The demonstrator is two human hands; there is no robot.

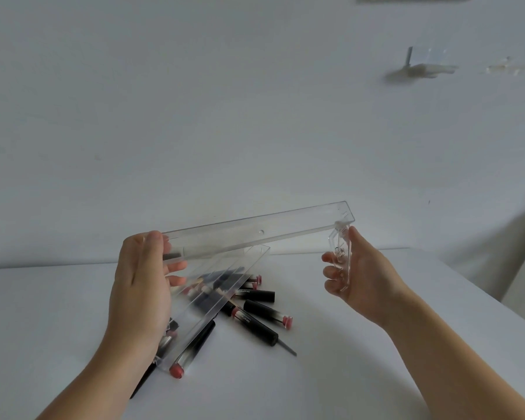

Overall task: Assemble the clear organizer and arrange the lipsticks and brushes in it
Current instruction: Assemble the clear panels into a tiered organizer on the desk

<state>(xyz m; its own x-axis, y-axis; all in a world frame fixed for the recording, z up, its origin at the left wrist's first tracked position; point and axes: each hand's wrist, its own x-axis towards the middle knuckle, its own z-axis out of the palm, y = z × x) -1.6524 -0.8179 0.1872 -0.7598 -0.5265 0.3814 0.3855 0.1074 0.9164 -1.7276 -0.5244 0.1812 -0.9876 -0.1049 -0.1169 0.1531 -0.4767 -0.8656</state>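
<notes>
Clear organizer tray (pixel 255 234) held up off the white table (pixel 376 374), long and narrow, slanting from lower left to upper right, open side toward the camera; second clear panel (pixel 212 301) hanging from its left part, sloping down and near-left toward the table, lower corner close to a red-tipped tube. Left hand (pixel 140 286) clamped on the tray's left end, thumb over the upper rim, fingers (pixel 176 265) curled round behind and seen through the plastic. Right hand (pixel 358 277) gripping a small clear end piece (pixel 341 259), upright, its top touching the tray's right corner; fingers curled round its left edge, thumb along the right.

Beneath and behind the sloping panel, lying on the table: heap of black lipsticks (pixel 255 310) with red ends, crossed over one another, some seen only through the plastic; one lipstick (pixel 191 353) nearest, red cap at the near end; thin dark brush tip (pixel 287 348) poking out to the right of the heap.

Well beyond, on the white wall (pixel 194 101) at upper right: clear bracket-like fitting (pixel 425 63), blurred, kind impossible to tell.
</notes>
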